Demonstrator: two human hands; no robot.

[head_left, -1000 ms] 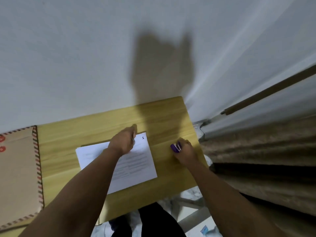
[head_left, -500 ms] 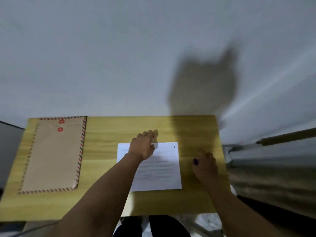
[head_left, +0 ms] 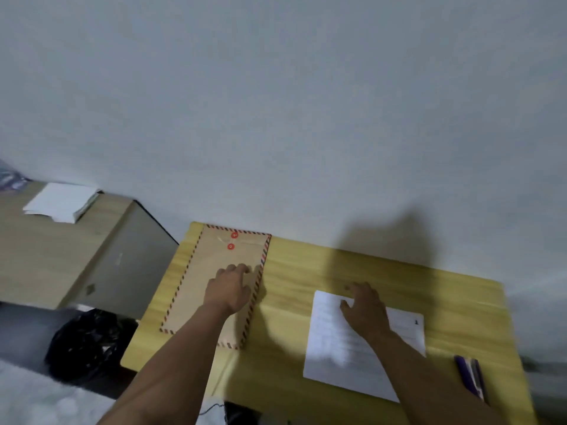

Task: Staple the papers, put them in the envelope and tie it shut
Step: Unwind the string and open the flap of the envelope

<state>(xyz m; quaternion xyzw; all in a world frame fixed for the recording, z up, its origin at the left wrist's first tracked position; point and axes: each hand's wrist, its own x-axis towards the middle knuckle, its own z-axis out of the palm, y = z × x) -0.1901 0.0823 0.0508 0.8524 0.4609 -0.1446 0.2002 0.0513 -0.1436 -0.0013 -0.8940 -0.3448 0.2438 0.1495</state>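
Observation:
A brown envelope with a striped border and two red string buttons lies flat on the left part of the small yellow wooden table. My left hand rests on top of the envelope, fingers spread. White printed papers lie on the right part of the table. My right hand lies flat on the papers' upper edge, holding nothing. A purple stapler sits on the table near its right front corner, apart from both hands.
A white wall stands right behind the table. To the left are a beige cabinet with a stack of white paper on it, and a black plastic bag on the floor.
My left hand left the papers and moved onto the envelope. My right hand let go of the stapler and moved onto the papers. The view swung to the left.

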